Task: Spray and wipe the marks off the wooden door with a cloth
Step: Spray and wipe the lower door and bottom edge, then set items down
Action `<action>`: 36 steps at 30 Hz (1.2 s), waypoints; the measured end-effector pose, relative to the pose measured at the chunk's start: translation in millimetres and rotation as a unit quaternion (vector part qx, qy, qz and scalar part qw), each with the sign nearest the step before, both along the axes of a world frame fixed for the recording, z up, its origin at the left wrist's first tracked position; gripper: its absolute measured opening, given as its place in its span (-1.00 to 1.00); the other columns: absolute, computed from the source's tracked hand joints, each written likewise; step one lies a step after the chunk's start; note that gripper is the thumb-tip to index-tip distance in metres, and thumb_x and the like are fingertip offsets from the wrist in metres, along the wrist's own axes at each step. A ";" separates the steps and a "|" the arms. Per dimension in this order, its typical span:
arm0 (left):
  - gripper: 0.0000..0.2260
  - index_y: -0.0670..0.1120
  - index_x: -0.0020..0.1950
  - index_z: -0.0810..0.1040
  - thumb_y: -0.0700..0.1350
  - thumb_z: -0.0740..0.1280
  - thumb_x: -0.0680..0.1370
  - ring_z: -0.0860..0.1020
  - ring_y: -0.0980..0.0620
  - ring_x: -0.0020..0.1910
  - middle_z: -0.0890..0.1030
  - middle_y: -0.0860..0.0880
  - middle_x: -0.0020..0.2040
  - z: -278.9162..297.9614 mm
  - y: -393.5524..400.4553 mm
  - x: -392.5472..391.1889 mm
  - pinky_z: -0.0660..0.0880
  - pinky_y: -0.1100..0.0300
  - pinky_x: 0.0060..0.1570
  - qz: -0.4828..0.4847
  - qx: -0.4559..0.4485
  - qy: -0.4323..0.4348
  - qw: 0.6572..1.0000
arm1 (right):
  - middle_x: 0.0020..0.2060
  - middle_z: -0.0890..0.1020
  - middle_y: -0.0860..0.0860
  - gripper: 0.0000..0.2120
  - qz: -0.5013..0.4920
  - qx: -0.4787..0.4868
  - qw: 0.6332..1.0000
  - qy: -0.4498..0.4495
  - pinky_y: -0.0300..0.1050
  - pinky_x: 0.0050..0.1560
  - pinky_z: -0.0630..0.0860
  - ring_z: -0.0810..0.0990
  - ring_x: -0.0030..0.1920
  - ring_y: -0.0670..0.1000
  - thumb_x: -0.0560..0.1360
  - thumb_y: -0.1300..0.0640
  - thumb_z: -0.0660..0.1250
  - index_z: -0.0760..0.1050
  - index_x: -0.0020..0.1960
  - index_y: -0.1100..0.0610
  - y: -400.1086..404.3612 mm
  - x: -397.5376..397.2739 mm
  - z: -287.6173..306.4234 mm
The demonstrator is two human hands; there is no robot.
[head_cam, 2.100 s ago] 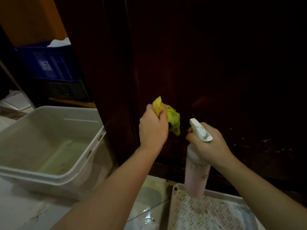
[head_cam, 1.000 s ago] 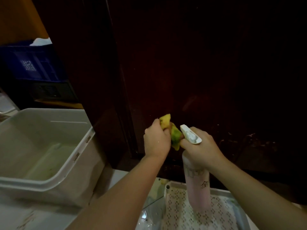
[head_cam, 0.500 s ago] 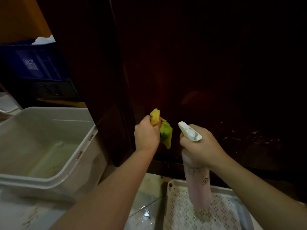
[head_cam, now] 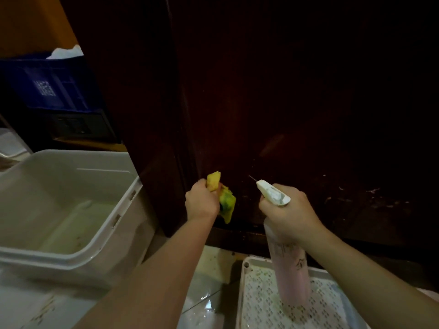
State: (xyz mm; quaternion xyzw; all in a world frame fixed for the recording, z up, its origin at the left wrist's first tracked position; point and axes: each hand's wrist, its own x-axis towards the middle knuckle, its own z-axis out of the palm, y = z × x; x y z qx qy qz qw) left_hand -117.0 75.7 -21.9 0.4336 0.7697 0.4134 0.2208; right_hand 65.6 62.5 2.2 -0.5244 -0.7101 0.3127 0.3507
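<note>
The dark wooden door (head_cam: pixel 273 103) fills the upper middle and right, with pale marks (head_cam: pixel 351 193) low on its right side. My left hand (head_cam: pixel 202 204) grips a bunched yellow-green cloth (head_cam: pixel 225 200) against the door's lower left part. My right hand (head_cam: pixel 287 213) holds a pinkish spray bottle (head_cam: pixel 291 271) by its neck, its white nozzle (head_cam: pixel 270 192) pointing up-left at the door, just right of the cloth.
A large white plastic tub (head_cam: pixel 78 255) with a little liquid stands at the left, close to the door's edge. A white perforated tray (head_cam: pixel 256 302) lies on the tiled floor below the bottle. A blue crate (head_cam: pixel 47 84) sits at the back left.
The cloth in my left hand slid down, toward the bottle, then back left along the door's lower part. The bottle stayed about where it was.
</note>
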 end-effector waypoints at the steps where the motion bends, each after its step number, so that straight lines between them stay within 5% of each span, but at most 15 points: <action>1: -0.83 -0.03 -0.09 0.49 0.05 0.28 0.59 0.56 -0.06 -0.13 0.54 -0.05 -0.15 -0.4 -1.0 -1.2 0.56 0.01 -0.09 -0.002 0.000 0.002 1.000 | -0.53 0.39 -0.10 -0.78 -0.006 0.004 1.000 0.001 -0.10 -0.36 0.29 0.37 -0.46 -0.06 0.30 0.04 0.26 0.27 -0.46 -0.03 -0.8 -0.2 -0.6; 7: -0.84 -0.02 -0.07 0.47 0.06 0.27 0.59 0.56 -0.01 -0.19 0.55 -0.03 -0.16 -2.6 -11.0 -12.2 0.55 0.08 -0.23 -0.039 -0.004 0.021 0.999 | -0.46 0.51 -0.10 -0.95 0.020 0.020 0.998 0.055 -0.05 -0.39 0.41 0.48 -0.43 -0.07 0.30 0.02 0.28 0.43 -0.33 -0.07 2.3 1.0 12.5; 10: -0.83 0.01 -0.10 0.45 0.08 0.26 0.59 0.53 0.08 -0.28 0.54 0.01 -0.21 0.6 -17.0 -22.9 0.38 0.26 -0.41 -0.043 0.012 0.043 0.998 | -0.30 0.59 -0.08 -0.89 0.045 0.005 0.996 0.074 -0.14 -0.28 0.45 0.57 -0.27 -0.10 0.44 0.15 0.36 0.53 -0.16 -0.06 8.9 2.6 16.8; 14: -0.82 0.03 -0.15 0.43 0.08 0.27 0.59 0.52 0.11 -0.33 0.54 0.01 -0.24 8.1 -20.1 -28.4 0.37 0.32 -0.46 -0.045 0.060 0.041 0.996 | -0.47 0.47 -0.10 -0.82 0.019 0.026 0.997 0.067 -0.23 -0.41 0.33 0.41 -0.45 -0.15 0.43 0.20 0.35 0.44 -0.33 0.13 8.3 -1.6 20.0; 17: -0.80 0.01 -0.17 0.43 0.08 0.28 0.58 0.51 0.11 -0.36 0.54 0.00 -0.25 15.1 -18.9 -25.7 0.37 0.39 -0.51 -0.026 0.104 0.038 0.994 | -0.58 0.33 -0.13 -0.66 -0.023 0.051 0.997 0.044 -0.22 -0.49 0.23 0.30 -0.55 -0.14 0.36 0.23 0.33 0.24 -0.47 0.03 5.1 -5.0 19.6; 20: -0.78 0.02 -0.21 0.40 0.06 0.29 0.58 0.47 0.15 -0.38 0.52 0.03 -0.28 18.6 -18.1 -21.1 0.35 0.45 -0.50 -0.013 0.129 0.029 0.991 | -0.55 0.33 -0.12 -0.67 -0.019 0.038 0.998 0.043 -0.22 -0.48 0.23 0.30 -0.54 -0.15 0.37 0.22 0.33 0.25 -0.45 0.05 5.8 -1.6 20.6; 25: -0.79 0.02 -0.18 0.41 0.09 0.27 0.59 0.49 0.14 -0.34 0.53 0.02 -0.25 17.4 -17.5 -18.1 0.35 0.39 -0.47 -0.004 0.133 0.037 0.990 | -0.33 0.56 -0.10 -0.92 0.043 0.008 0.997 0.060 -0.19 -0.29 0.41 0.54 -0.31 -0.14 0.44 0.16 0.36 0.52 -0.17 -0.01 6.2 5.5 21.2; 28: -0.79 0.02 -0.17 0.42 0.09 0.26 0.59 0.50 0.14 -0.31 0.53 0.03 -0.25 16.4 -17.6 -16.1 0.32 0.34 -0.41 0.002 0.144 0.039 0.989 | -0.43 0.55 -0.17 -0.84 0.028 0.060 0.996 0.061 -0.34 -0.37 0.38 0.51 -0.38 -0.19 0.43 0.20 0.34 0.49 -0.27 -0.02 6.4 6.6 20.8; 32: -0.81 0.05 -0.16 0.41 0.10 0.26 0.59 0.54 0.10 -0.29 0.54 0.02 -0.22 11.6 -16.8 -15.1 0.39 0.26 -0.37 -0.014 0.143 0.036 0.989 | -0.58 0.40 -0.14 -0.67 -0.043 0.099 0.994 0.029 -0.22 -0.46 0.28 0.37 -0.53 -0.13 0.41 0.16 0.34 0.28 -0.45 -0.01 7.9 7.7 18.3; 36: -0.81 0.05 -0.17 0.40 0.09 0.27 0.59 0.53 0.09 -0.33 0.54 0.02 -0.23 2.3 -16.1 -18.8 0.41 0.25 -0.43 -0.026 0.111 0.064 0.991 | -0.50 0.42 -0.07 -0.75 -0.007 0.022 1.000 -0.003 -0.15 -0.43 0.32 0.39 -0.46 -0.08 0.39 0.15 0.35 0.36 -0.41 0.11 9.6 11.1 16.8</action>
